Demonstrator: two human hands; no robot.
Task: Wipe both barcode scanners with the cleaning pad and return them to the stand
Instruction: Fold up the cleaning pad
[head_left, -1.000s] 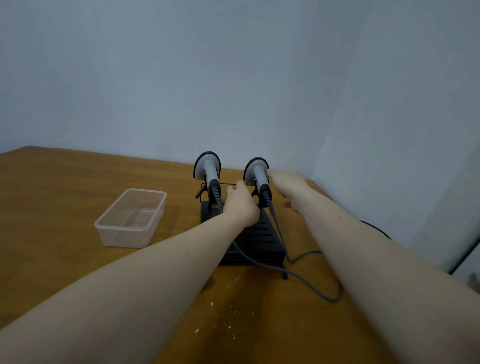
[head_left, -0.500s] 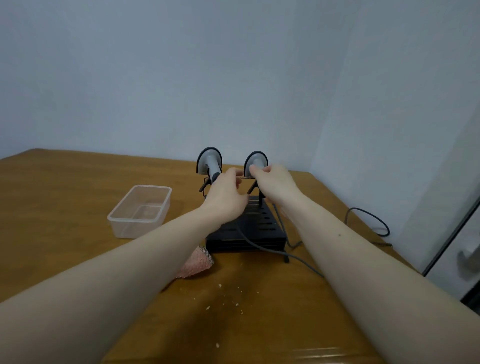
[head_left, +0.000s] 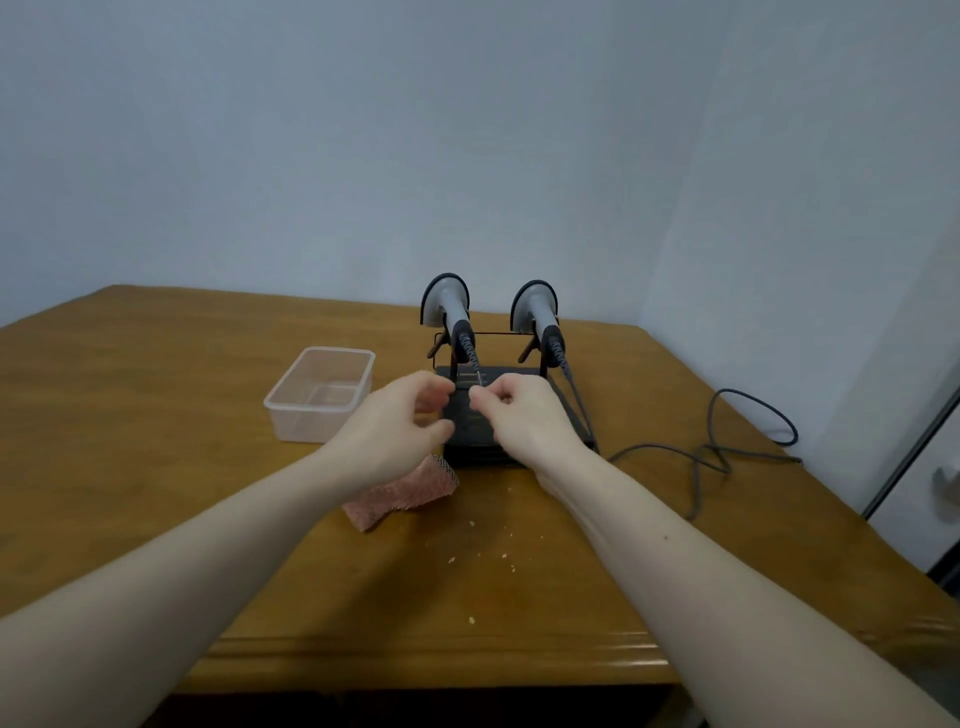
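Note:
Two grey barcode scanners stand upright side by side in a black wire stand (head_left: 470, 436) at the table's far middle: the left scanner (head_left: 448, 306) and the right scanner (head_left: 535, 310). Their grey cables (head_left: 701, 457) trail off to the right. A pink mesh cleaning pad (head_left: 405, 491) lies on the wood in front of the stand, partly under my left wrist. My left hand (head_left: 395, 431) and right hand (head_left: 524, 421) hover close together over the stand's base, fingers loosely curled, holding nothing and touching neither scanner.
A clear plastic tub (head_left: 319, 392) sits left of the stand. Small crumbs (head_left: 478, 551) dot the wooden table (head_left: 156, 415) near its front edge. Walls close in behind and to the right.
Both hands have let go of the scanners and drawn back toward me from the stand. The view has pulled back, showing the pad and more of the table.

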